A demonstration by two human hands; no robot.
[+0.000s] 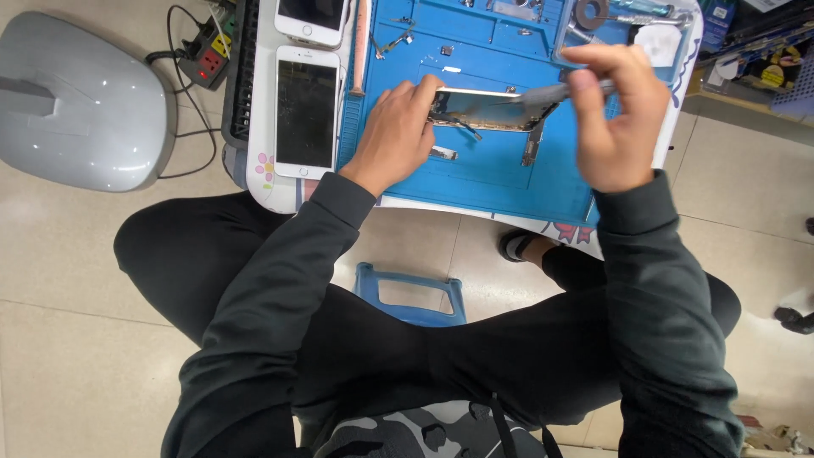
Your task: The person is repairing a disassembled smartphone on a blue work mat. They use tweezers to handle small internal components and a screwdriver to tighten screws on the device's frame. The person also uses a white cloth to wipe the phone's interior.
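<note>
Dark sleeves reach over a blue stool (413, 293) to the blue mat (475, 170) on the bench. Left hand (394, 136) — fingers clamped on the opened phone's (483, 108) left edge, tilted above the mat. Right hand (615, 119) pinches a grey tool (555, 92) — tip at its right end. Two white phones (307, 110) lie left.

A blue work mat (500, 170), two white phones (307, 110) — black sleeves (280, 280), a blue stool (411, 293), grey dome (80, 97).
</note>
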